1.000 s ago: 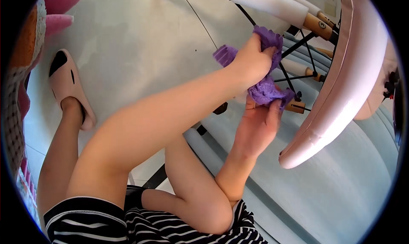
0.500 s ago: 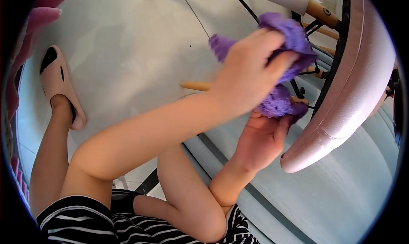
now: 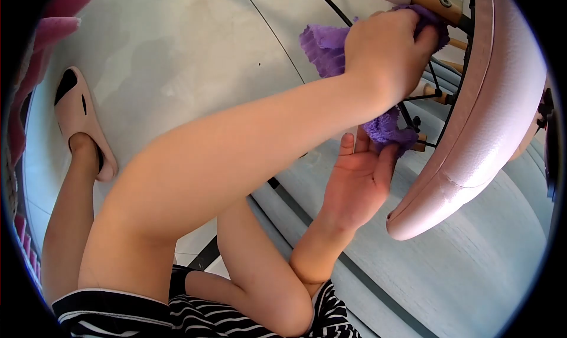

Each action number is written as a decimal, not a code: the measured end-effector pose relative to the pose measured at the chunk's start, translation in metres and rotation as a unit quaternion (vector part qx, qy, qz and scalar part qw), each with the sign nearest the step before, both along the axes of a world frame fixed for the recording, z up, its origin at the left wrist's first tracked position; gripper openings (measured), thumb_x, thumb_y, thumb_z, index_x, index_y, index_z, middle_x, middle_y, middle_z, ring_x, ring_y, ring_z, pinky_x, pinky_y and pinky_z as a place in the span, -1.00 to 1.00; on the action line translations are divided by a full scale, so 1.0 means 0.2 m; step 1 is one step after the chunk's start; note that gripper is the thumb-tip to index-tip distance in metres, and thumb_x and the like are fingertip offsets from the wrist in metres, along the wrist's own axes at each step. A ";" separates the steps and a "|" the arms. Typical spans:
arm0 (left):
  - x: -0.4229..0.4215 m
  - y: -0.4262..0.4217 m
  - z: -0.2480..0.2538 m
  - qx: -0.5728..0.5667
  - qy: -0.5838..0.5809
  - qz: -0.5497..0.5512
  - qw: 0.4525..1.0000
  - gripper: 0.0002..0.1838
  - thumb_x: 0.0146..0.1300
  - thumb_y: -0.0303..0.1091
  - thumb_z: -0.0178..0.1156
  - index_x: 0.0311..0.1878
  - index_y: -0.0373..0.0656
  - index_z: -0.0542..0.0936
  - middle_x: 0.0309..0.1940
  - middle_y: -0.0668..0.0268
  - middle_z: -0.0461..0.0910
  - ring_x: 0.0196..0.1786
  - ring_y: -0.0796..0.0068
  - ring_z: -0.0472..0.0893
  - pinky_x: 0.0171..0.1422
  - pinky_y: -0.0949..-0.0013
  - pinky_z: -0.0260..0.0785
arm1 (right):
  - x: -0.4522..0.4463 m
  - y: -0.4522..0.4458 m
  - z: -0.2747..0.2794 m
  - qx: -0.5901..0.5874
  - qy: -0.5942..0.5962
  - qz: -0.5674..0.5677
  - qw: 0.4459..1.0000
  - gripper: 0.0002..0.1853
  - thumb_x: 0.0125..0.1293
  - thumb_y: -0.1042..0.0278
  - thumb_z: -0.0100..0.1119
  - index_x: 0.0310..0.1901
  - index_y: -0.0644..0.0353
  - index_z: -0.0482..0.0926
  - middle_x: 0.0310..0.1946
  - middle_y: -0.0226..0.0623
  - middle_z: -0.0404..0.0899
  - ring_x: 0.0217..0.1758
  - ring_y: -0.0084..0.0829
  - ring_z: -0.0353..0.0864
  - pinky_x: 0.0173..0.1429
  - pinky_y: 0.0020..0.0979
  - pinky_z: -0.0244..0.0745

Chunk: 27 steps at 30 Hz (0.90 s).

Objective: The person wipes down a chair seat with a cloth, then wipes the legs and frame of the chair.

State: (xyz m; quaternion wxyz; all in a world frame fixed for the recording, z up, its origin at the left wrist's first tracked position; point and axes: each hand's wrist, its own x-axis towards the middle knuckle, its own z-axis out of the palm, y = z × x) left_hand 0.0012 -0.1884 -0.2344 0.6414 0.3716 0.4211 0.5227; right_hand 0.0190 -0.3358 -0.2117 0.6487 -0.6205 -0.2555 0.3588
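Observation:
My left hand (image 3: 390,51) is closed around a purple cloth (image 3: 325,46), its back toward me. The bunched cloth is against the upper wooden leg (image 3: 435,7) of a pink-padded chair (image 3: 472,131), close to the black metal braces (image 3: 435,81). Lower down, my right hand (image 3: 357,184) is palm up and pinches more purple cloth (image 3: 387,128) between thumb and fingers, beside a lower wooden leg end (image 3: 420,142). Whether both hands hold one single cloth is hidden behind my left wrist.
A pale grey-blue slatted surface (image 3: 437,249) lies under the chair. On the left is the tiled floor (image 3: 195,60), with a foot in a pink slipper (image 3: 85,122). Pink fabric (image 3: 59,34) hangs at the upper left edge.
My left hand has moved right and up with the cloth, onto the upper chair leg. My right hand has stayed nearly in place, some of its fingers now straighter.

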 end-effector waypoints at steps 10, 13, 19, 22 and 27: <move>-0.02 -0.21 -0.30 0.280 0.241 0.129 0.920 -0.74 -0.02 -0.30 0.27 -0.26 -0.18 0.53 -0.10 0.20 0.49 0.16 0.12 0.35 0.26 -0.09 0.06 | 0.01 -0.03 -0.05 -0.005 0.023 -0.043 0.999 -0.62 0.44 0.28 -0.11 0.22 0.17 0.23 0.16 -0.27 0.39 0.12 -0.40 0.44 0.11 -0.30 0.40; -0.04 -0.22 -0.33 0.289 0.223 0.098 0.926 -0.73 -0.01 -0.33 0.25 -0.22 -0.18 0.52 -0.06 0.21 0.46 0.19 0.15 0.32 0.30 -0.14 -0.02 | 0.02 -0.06 -0.06 -0.002 0.039 -0.046 0.998 -0.62 0.44 0.27 -0.10 0.22 0.19 0.23 0.15 -0.26 0.39 0.12 -0.39 0.44 0.13 -0.30 0.38; -0.04 -0.17 -0.33 0.269 0.188 0.109 0.938 -0.87 0.00 -0.37 0.23 -0.35 -0.15 0.55 -0.20 0.26 0.53 0.08 0.21 0.41 0.22 0.04 0.11 | 0.03 -0.09 -0.07 -0.012 0.054 -0.019 0.998 -0.61 0.44 0.29 -0.12 0.24 0.19 0.23 0.16 -0.26 0.39 0.14 -0.38 0.43 0.14 -0.29 0.38; -0.09 -0.18 -0.31 0.217 0.119 0.100 0.964 -0.90 0.01 -0.37 0.22 -0.37 -0.12 0.56 -0.24 0.27 0.54 0.01 0.21 0.46 0.19 0.15 0.19 | 0.01 -0.11 -0.08 -0.016 0.041 -0.058 0.997 -0.60 0.44 0.27 -0.12 0.24 0.20 0.23 0.17 -0.26 0.38 0.17 -0.37 0.41 0.16 -0.27 0.36; -0.17 -0.37 -0.20 0.301 -0.023 -0.011 0.953 -0.89 0.01 -0.38 0.21 -0.38 -0.15 0.53 -0.31 0.24 0.51 -0.11 0.21 0.49 0.21 0.22 0.24 | -0.02 -0.16 -0.02 -0.007 0.002 -0.072 0.997 -0.59 0.45 0.20 -0.17 0.23 0.23 0.27 0.18 -0.27 0.38 0.23 -0.38 0.36 0.23 -0.27 0.28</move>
